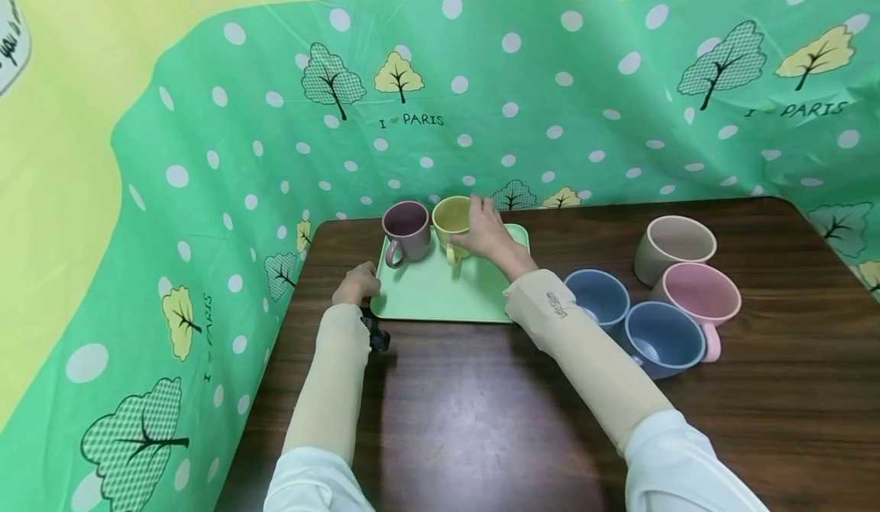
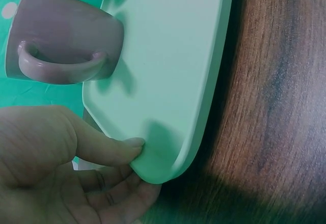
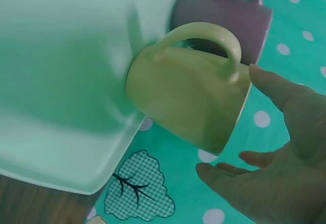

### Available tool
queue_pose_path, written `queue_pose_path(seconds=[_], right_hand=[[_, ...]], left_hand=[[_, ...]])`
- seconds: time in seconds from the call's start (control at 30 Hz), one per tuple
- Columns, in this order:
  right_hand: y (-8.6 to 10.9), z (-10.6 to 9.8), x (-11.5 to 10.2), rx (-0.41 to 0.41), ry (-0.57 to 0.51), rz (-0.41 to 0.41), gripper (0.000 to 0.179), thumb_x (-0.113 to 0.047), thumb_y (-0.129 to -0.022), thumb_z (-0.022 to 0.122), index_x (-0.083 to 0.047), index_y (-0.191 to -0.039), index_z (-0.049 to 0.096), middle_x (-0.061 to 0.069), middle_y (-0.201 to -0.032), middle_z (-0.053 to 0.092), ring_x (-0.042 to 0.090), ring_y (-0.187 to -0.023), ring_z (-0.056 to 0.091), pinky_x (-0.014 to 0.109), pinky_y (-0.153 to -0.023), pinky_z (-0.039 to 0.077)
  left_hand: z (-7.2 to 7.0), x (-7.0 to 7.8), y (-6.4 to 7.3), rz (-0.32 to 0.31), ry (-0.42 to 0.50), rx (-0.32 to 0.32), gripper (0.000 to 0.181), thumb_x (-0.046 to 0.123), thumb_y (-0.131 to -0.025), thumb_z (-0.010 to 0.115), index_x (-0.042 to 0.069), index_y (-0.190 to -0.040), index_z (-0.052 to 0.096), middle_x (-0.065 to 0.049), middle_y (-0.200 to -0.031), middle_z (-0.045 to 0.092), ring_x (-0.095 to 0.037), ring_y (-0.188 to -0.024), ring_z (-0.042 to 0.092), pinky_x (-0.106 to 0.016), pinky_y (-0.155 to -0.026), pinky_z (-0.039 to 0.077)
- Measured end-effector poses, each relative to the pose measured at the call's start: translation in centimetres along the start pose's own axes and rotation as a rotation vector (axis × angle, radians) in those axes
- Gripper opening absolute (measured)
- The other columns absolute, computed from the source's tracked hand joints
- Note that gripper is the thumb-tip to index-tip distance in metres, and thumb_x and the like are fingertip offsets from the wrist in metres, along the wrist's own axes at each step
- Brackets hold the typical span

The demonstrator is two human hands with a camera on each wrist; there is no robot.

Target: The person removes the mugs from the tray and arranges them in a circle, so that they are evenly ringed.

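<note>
A green tray [image 1: 440, 298] lies on the table with a purple mug [image 1: 407, 229] and a yellow mug [image 1: 450, 220] standing along its far side. My left hand [image 1: 357, 283] pinches the tray's near left corner, the thumb on top and the fingers beneath, as the left wrist view shows. Around the rim of the yellow mug [image 3: 183, 86], my right hand [image 3: 285, 147] is spread wide. Its thumb tip is right at the rim near the handle, while the other fingers stand a little apart from the mug's wall.
Right of the tray, two blue mugs [image 1: 663, 338], a pink mug [image 1: 700, 294] and a beige mug [image 1: 675, 248] stand close together on the dark wooden table [image 1: 467, 420]. A green polka-dot cloth [image 1: 522, 115] hangs behind the table and along its left side.
</note>
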State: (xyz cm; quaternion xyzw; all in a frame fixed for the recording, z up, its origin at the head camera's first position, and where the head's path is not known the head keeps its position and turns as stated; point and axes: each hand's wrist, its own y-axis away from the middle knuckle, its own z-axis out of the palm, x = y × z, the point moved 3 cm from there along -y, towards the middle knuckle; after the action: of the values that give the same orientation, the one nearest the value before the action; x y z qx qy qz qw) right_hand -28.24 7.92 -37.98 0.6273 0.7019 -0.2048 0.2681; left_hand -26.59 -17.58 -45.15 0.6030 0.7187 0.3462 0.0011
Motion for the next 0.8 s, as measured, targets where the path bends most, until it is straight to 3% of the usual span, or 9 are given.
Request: queue_pose_path(seconds=[0.33,0.53,0.67,0.8], right_hand=[[-1.8,0.8,0.0,-0.059,0.108,-0.101,0.095,-0.027,-0.083,0.073,0.002,-0.149,0.012,0.026,-0.152,0.020,0.040,-0.141,0.022,0.048,-0.114,0.025],[-2.2,0.7,0.5,-0.027,0.137,-0.063,0.101,-0.041,-0.078,0.076,-0.003,-0.149,0.014,0.027,-0.147,0.025,0.041,-0.136,0.027,0.049,-0.111,0.031],[-2.3,0.6,0.9,-0.019,0.124,-0.048,0.111,-0.048,-0.073,0.079,-0.004,-0.150,0.013,0.027,-0.147,0.022,0.041,-0.137,0.024,0.051,-0.110,0.030],[-2.5,0.5,1.1,-0.098,0.067,-0.102,0.112,-0.040,-0.077,0.078,-0.004,-0.152,0.003,0.021,-0.157,0.011,0.038,-0.145,0.011,0.051,-0.116,0.019]], left_hand=[[0.1,0.0,-0.2,-0.005,0.004,-0.001,0.003,0.007,-0.093,0.038,0.010,-0.093,0.038,-0.009,-0.084,0.037,-0.022,-0.066,0.041,-0.031,-0.054,0.038],[0.1,-0.1,0.1,-0.004,0.001,-0.007,0.004,0.007,-0.094,0.037,0.010,-0.091,0.035,-0.008,-0.082,0.032,-0.020,-0.064,0.037,-0.031,-0.054,0.036],[0.1,-0.1,0.1,-0.011,-0.011,-0.010,0.003,0.011,-0.096,0.037,0.010,-0.097,0.040,-0.009,-0.084,0.039,-0.020,-0.061,0.039,-0.032,-0.056,0.035],[0.2,0.0,0.0,-0.007,-0.011,-0.020,0.015,0.012,-0.097,0.037,0.010,-0.109,0.046,-0.012,-0.093,0.047,-0.021,-0.063,0.044,-0.032,-0.055,0.038]])
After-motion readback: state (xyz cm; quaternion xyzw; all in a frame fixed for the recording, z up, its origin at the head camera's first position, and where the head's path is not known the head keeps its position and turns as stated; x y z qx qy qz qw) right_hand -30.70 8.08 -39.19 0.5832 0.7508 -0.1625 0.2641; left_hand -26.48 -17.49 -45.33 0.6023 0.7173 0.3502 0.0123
